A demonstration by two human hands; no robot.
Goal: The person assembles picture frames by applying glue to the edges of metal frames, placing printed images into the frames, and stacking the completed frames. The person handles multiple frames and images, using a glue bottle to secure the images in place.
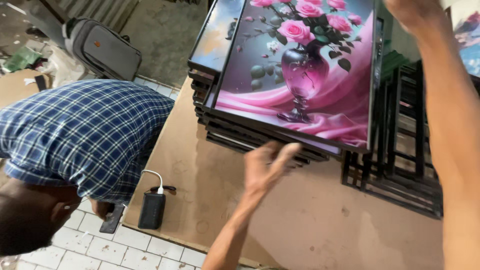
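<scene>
A framed picture (pixel 305 70) of pink roses in a purple vase lies on top of a stack of black-framed pictures (pixel 240 135) on a brown board (pixel 300 220). My left hand (pixel 267 165) is blurred, fingers apart, just below the near edge of the stack, holding nothing that I can see. My right hand (pixel 412 12) is at the top edge of the view by the picture's far right corner; most of it is cut off, so its grip is unclear. My right forearm (pixel 452 135) runs down the right side.
Another person in a blue checked shirt (pixel 85 135) bends over at the left above a white tiled floor (pixel 100 250). A black power bank (pixel 151 210) with a white cable lies on the board's left edge. Empty black frames (pixel 400 150) stand right. A grey backpack (pixel 105 50) lies behind.
</scene>
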